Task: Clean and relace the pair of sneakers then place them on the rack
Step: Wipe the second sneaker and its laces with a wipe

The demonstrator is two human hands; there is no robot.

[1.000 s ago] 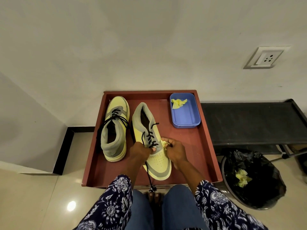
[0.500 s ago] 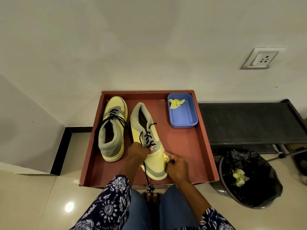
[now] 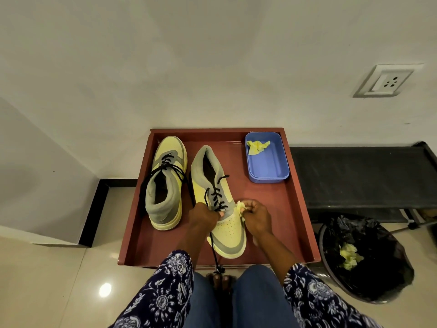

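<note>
left hand is clamped on the near sneaker so it can't slide while the right hand pinches a yellow wipe against its side (cleaning stage, I'd guess).

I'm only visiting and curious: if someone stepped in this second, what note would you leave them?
Left hand steadies the right-hand yellow-and-grey sneaker at its black laces.
Right hand pinches a crumpled yellow wipe against that shoe's side.
Both shoes sit in the red-brown tray; the left sneaker looks laced.
Left: finish wiping, relace the loose shoe, move both to the black rack.
</note>
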